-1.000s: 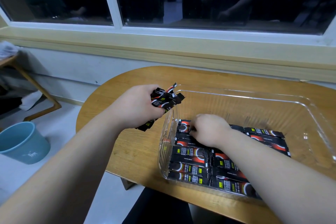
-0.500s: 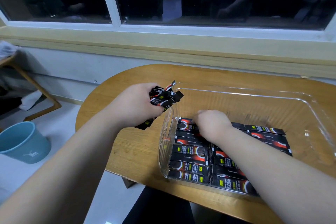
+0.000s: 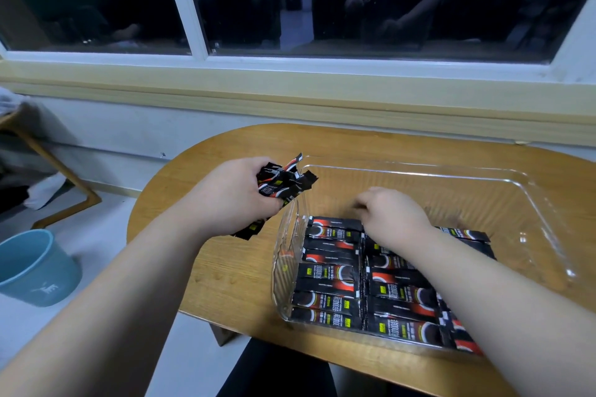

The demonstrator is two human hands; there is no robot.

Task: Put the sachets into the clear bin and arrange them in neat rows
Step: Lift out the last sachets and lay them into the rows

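A clear plastic bin (image 3: 503,196) sits on the wooden table. Several black and red sachets (image 3: 332,271) lie flat in rows across its near half. My left hand (image 3: 238,196) hovers just outside the bin's left wall, shut on a bunch of sachets (image 3: 283,182) that fan out above and below the fist. My right hand (image 3: 390,213) is inside the bin, above the far end of the rows, with its fingers apart and nothing in them. The right forearm hides part of the middle and right rows.
The oval wooden table (image 3: 225,274) ends close to my body at the near edge. A blue bucket (image 3: 32,267) stands on the floor at the left, with a wooden chair leg (image 3: 64,177) behind it. A window sill (image 3: 290,97) runs behind the table.
My right hand has lifted off the top sachets and moved a little away from me, its fingers spreading. My left hand keeps its bunch almost still.
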